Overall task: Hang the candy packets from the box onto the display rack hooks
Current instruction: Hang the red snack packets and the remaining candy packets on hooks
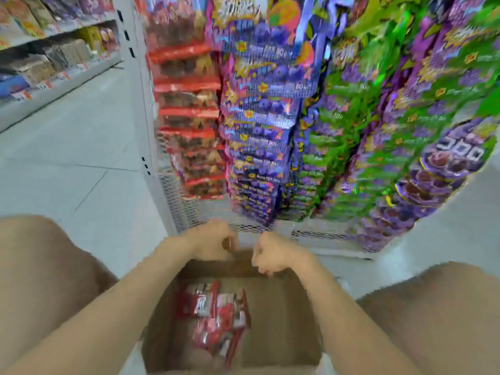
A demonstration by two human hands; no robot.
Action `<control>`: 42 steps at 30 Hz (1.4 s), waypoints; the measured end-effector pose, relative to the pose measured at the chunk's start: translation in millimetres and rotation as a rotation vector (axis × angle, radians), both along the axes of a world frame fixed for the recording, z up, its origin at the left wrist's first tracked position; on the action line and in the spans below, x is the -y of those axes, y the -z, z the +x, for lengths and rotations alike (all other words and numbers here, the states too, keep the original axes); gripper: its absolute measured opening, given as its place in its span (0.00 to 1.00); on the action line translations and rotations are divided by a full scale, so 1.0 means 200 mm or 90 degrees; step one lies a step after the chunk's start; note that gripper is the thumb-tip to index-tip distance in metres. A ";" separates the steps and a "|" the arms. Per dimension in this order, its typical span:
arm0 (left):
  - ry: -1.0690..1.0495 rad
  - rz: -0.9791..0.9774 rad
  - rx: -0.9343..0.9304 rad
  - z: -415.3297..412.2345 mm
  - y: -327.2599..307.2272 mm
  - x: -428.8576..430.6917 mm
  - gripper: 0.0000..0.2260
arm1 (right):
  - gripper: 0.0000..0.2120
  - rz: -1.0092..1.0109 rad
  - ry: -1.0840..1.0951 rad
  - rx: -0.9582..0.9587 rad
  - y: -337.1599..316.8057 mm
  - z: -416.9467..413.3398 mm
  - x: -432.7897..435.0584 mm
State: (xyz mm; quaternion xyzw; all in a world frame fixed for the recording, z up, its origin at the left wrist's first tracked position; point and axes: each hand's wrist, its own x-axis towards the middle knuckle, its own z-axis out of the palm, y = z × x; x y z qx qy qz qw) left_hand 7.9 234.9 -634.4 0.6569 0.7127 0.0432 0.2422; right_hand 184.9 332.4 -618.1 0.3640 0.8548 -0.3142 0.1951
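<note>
An open cardboard box point(284, 320) stands on the floor between my knees. Several red candy packets point(216, 315) lie in a loose pile on its bottom. My left hand point(213, 239) and my right hand point(273, 255) are side by side at the box's far rim, fingers curled. Each seems to grip the cardboard edge there, though the picture is blurred. Neither hand holds a packet. Just beyond the box rises the wire-mesh display rack point(194, 209). A column of matching red packets point(189, 117) hangs on its left side.
Purple-blue packets point(259, 125) and green and purple packets point(378, 131) hang in dense columns to the right of the red ones. A shelf unit with goods point(54, 58) runs along the far left. Grey floor point(81, 158) lies between it and the rack.
</note>
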 end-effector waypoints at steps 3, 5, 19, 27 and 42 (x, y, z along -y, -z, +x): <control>-0.067 -0.181 0.020 -0.05 0.40 0.09 0.10 | 0.13 -0.081 -0.003 0.081 0.32 0.02 0.08; -0.151 -0.245 0.031 -0.06 0.68 0.15 0.08 | 0.09 -0.081 0.041 0.103 0.52 0.04 0.13; -0.376 -0.301 -0.062 0.05 1.65 0.28 0.37 | 0.15 -0.251 0.101 0.147 1.08 0.03 0.11; -0.386 -0.261 0.062 0.12 1.38 0.20 0.15 | 0.11 -0.193 0.100 0.082 1.17 -0.01 0.17; -0.491 0.004 0.641 -0.04 0.44 0.16 0.09 | 0.07 -0.265 0.371 -0.358 0.61 0.11 0.04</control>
